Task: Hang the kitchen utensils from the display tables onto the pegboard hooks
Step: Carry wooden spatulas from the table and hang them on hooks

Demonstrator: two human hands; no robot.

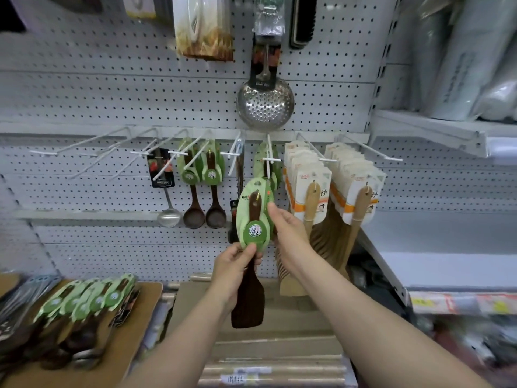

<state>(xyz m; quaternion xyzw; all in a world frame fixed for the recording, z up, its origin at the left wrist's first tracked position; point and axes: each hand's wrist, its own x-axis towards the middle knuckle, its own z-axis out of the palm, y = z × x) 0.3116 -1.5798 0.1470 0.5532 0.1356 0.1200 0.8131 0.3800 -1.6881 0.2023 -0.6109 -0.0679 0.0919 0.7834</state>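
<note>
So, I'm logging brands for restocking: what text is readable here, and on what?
"原木": round green label on the held spatula card.
Skimmer card: print too blurred to read.
Beige cards: red print too blurred.
Shelf price tags: too blurred.

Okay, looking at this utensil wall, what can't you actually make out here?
Head view throughout.
1. Right hand: fingertips hidden behind the carded spatula, which the left hand grips below.
2. Top packages: cut off by upper edge.
3. Print on table cards: too small, blurred.
4. Shelf bundles at right: blurred.
</note>
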